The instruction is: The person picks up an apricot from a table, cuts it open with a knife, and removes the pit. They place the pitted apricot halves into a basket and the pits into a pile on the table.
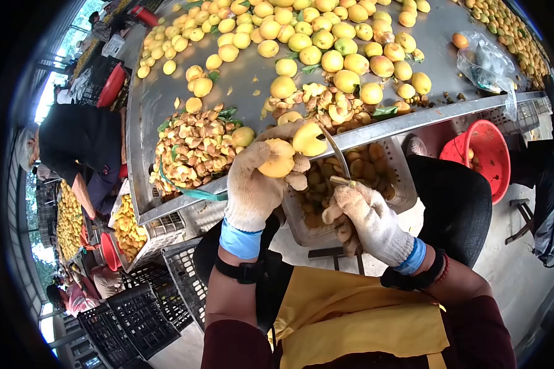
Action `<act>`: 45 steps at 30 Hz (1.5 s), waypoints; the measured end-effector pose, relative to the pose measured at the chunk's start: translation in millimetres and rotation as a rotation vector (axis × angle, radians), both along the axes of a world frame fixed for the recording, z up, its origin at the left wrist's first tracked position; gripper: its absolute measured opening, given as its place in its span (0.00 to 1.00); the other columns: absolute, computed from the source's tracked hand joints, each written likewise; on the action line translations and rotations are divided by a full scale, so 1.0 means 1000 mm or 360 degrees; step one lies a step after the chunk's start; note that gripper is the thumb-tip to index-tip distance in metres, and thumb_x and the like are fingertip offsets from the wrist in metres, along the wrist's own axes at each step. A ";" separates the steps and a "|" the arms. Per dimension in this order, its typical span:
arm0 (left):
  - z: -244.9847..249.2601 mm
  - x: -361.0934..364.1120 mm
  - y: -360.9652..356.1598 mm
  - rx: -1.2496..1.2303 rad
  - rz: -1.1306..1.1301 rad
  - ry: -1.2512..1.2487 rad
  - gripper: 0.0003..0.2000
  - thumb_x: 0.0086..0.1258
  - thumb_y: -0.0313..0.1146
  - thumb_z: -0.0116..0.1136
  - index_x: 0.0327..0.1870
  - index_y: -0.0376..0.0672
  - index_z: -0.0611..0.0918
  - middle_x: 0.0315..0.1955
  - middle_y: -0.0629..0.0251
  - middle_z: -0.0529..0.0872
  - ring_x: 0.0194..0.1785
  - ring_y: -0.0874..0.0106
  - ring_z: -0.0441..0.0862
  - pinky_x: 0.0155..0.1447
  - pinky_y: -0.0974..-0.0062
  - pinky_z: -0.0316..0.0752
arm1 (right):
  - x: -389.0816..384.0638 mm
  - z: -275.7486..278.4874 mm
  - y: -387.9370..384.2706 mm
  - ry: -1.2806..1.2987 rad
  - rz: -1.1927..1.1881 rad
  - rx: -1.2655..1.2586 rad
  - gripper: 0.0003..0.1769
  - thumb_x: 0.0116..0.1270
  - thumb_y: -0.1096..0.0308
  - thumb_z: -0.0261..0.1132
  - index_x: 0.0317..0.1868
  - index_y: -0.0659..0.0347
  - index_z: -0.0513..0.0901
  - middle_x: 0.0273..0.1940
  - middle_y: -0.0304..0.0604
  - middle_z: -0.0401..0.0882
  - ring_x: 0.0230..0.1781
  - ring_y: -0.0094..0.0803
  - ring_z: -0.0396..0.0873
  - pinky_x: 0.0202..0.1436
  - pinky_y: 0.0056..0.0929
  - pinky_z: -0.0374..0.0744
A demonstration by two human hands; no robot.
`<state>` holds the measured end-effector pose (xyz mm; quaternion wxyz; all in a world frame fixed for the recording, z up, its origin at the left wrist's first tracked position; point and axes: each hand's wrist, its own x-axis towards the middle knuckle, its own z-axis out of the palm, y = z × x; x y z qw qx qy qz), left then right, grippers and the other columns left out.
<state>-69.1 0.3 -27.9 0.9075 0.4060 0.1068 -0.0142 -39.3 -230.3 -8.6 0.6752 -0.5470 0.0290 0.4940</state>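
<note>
My left hand point(249, 184), in a whitish knit glove, is closed around a yellow peach that looks cut in two. One peach half point(277, 158) rests against the fingers, and the other half point(309, 139) sits just beyond it. My right hand point(374, 222), gloved too, grips the handle of a curved knife point(337, 150). Its thin blade reaches up and left, the tip right beside the farther half. Below both hands is a pale plastic crate point(405, 187) holding cut fruit pieces. A heap of peelings and scraps point(194, 147) lies left of my left hand.
Whole yellow peaches point(314, 40) cover much of the metal table point(246, 77), whose raised edge runs before me. A plastic bag point(486, 61) lies at right. A red basin point(486, 157) stands right, black crates point(132, 313) lower left. A person point(83, 144) bends over at left.
</note>
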 end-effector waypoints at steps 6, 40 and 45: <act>0.012 -0.001 -0.012 -0.0130 0.0147 0.0068 0.33 0.81 0.57 0.51 0.68 0.32 0.78 0.48 0.52 0.88 0.35 0.69 0.83 0.30 0.79 0.73 | 0.005 -0.016 -0.013 -0.0671 0.0056 0.0222 0.12 0.77 0.62 0.67 0.51 0.63 0.85 0.41 0.38 0.87 0.40 0.19 0.84 0.38 0.23 0.84; 0.017 0.026 -0.072 -0.0342 0.0552 -0.0041 0.20 0.87 0.47 0.48 0.60 0.36 0.76 0.46 0.53 0.86 0.42 0.60 0.89 0.42 0.65 0.88 | 0.092 0.056 0.057 -0.0487 -0.0727 0.1080 0.29 0.85 0.40 0.50 0.47 0.59 0.81 0.24 0.30 0.68 0.19 0.21 0.66 0.22 0.23 0.67; 0.008 0.030 -0.077 0.0093 0.0734 -0.0162 0.19 0.86 0.40 0.54 0.66 0.34 0.77 0.47 0.58 0.87 0.43 0.66 0.88 0.40 0.68 0.86 | 0.101 0.036 0.054 -0.0469 -0.0420 0.1715 0.28 0.85 0.41 0.50 0.55 0.60 0.81 0.34 0.37 0.79 0.30 0.26 0.77 0.31 0.26 0.76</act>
